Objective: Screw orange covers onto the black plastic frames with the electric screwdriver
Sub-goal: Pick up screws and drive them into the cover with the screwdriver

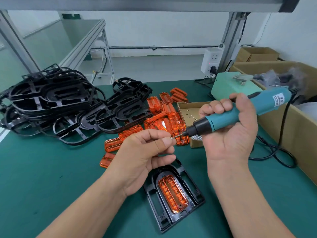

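Observation:
A black plastic frame (pixel 192 193) lies on the green mat near me, with an orange cover (pixel 173 193) seated in its middle. Above it my right hand (pixel 229 131) grips a teal electric screwdriver (pixel 240 114), its bit pointing left. My left hand (pixel 145 152) pinches a small screw (pixel 171 138) between thumb and forefinger, right at the tip of the bit. Both hands hover above the frame without touching it.
A pile of black frames (pixel 56 103) fills the back left. Loose orange covers (pixel 164 117) lie scattered in the middle. A small cardboard box of screws (pixel 187 114) stands behind my hands. A green power unit (pixel 231 85), cardboard cartons (pixel 291 127) and the screwdriver's cable (pixel 274 152) occupy the right.

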Action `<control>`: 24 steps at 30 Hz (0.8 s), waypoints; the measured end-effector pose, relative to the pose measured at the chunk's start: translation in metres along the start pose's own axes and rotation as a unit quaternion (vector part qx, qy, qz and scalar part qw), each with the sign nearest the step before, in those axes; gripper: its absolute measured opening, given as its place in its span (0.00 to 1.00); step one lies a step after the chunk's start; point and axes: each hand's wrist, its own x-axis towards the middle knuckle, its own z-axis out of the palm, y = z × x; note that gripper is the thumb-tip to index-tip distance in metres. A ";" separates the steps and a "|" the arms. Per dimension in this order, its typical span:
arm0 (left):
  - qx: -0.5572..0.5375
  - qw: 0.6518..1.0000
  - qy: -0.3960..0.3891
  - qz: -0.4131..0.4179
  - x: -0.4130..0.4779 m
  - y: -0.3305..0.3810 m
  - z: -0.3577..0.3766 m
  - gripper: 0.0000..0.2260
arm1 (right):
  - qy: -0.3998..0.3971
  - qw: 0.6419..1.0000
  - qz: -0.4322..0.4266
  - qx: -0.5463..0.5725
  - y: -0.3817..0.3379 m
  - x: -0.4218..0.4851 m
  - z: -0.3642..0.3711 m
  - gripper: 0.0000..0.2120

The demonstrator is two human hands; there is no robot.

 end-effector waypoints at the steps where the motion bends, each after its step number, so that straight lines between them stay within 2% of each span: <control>1: -0.005 1.000 -0.001 -0.004 0.000 0.000 0.001 0.05 | -0.004 1.000 0.000 -0.002 0.000 0.000 0.000 0.05; 24: -0.004 1.000 0.009 -0.012 -0.001 -0.003 0.004 0.05 | -0.011 1.000 -0.005 -0.016 -0.002 -0.005 -0.003 0.05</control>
